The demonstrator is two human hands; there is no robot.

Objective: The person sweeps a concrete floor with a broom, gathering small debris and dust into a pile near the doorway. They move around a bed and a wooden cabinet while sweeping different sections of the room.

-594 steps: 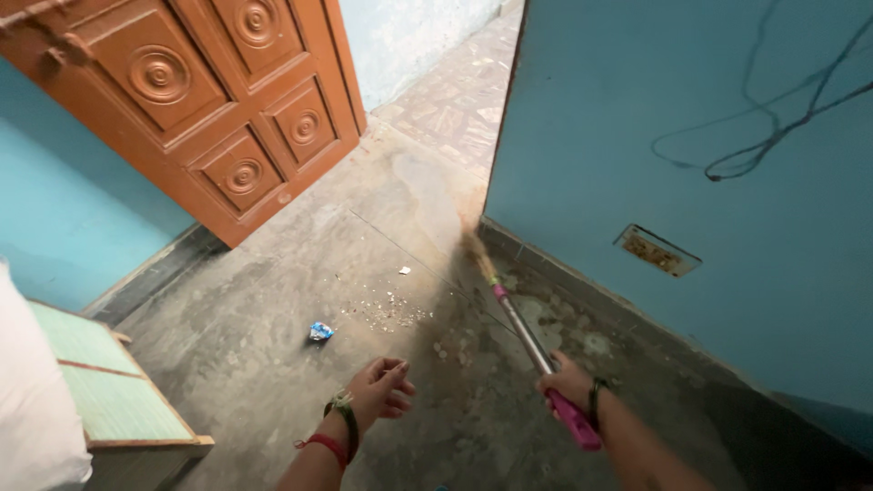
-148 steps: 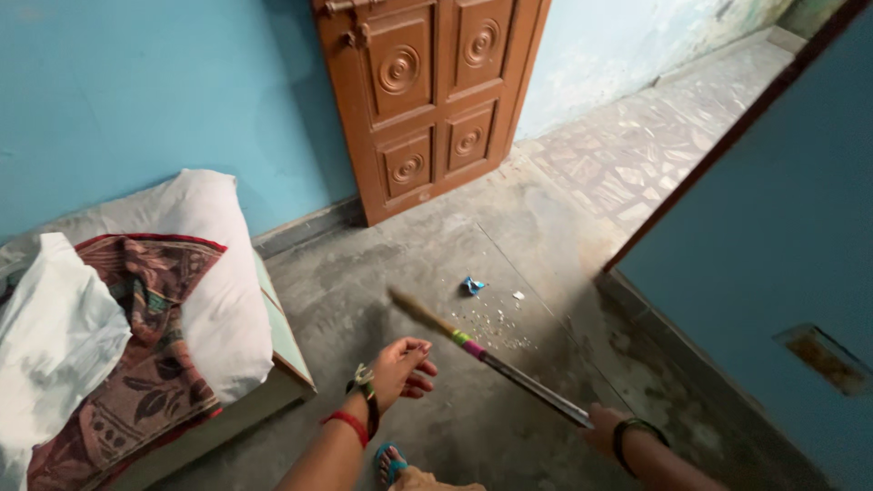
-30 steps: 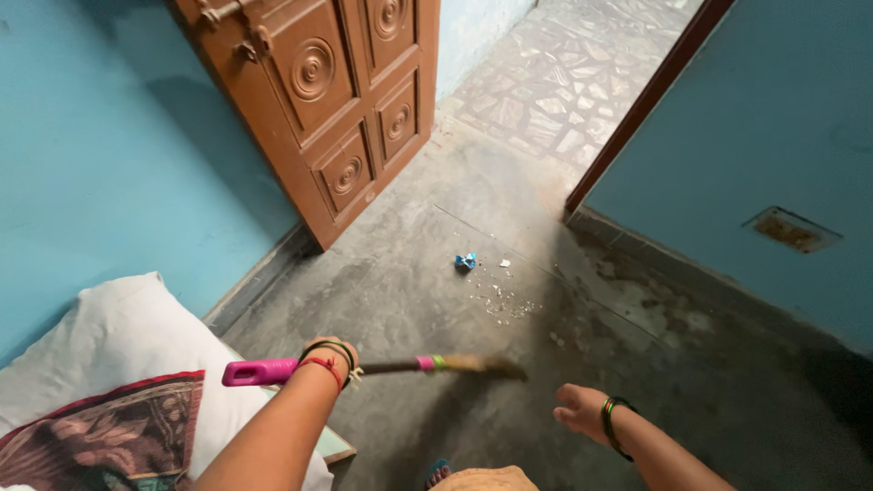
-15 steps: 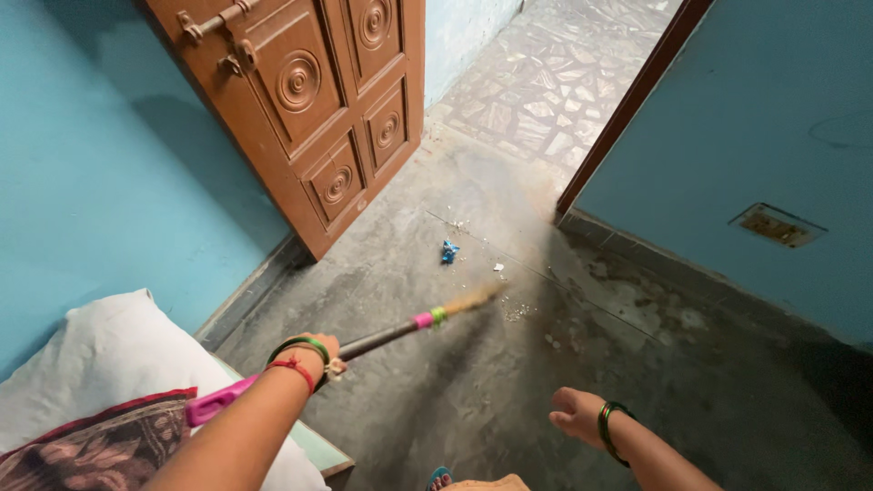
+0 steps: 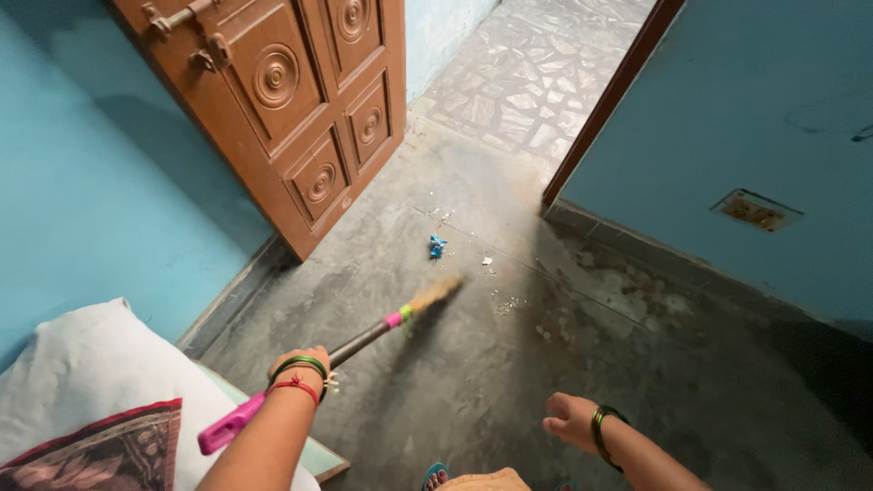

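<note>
My left hand grips a broom by its metal shaft, just above the pink handle end. The straw head points away from me over the grey concrete floor. A crumpled blue wrapper lies just beyond the straw tip, with pale crumbs scattered to its right. My right hand hangs low at the bottom of the view, fingers loosely curled, holding nothing. Bangles and threads circle both wrists.
A carved brown wooden door stands open at the upper left against a blue wall. A second blue wall closes the right side. A patterned tiled floor lies past the doorway. A bed with white pillow sits lower left.
The broom has swung from across my body to pointing forward at the debris. The blue wrapper and some crumbs have moved toward the doorway. Over the earlier frames the broom passed from right hand to left.
</note>
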